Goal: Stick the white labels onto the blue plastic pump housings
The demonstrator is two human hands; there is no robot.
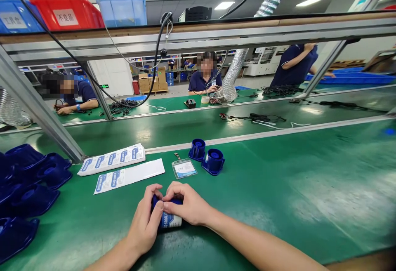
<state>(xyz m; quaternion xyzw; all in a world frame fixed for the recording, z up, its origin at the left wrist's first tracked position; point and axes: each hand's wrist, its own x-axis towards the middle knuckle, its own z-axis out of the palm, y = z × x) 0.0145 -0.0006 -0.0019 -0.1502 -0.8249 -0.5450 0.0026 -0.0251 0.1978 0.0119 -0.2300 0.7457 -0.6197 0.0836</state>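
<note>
L hand [145,217] cupped the blue part [177,201] at lower ctr of frame, thumb against its label [172,220]. R hand [188,205] had thumb + index nearly meeting over the part's upper side; couldn't tell what, if anything, they pinched. Good technique prob. meant steadying the part, smoothing from ctr out w/ even pressure.

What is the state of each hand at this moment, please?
Left hand: closed, holding the labelled blue part.
Right hand: closed on the same part, fingers and thumb bent.
</note>
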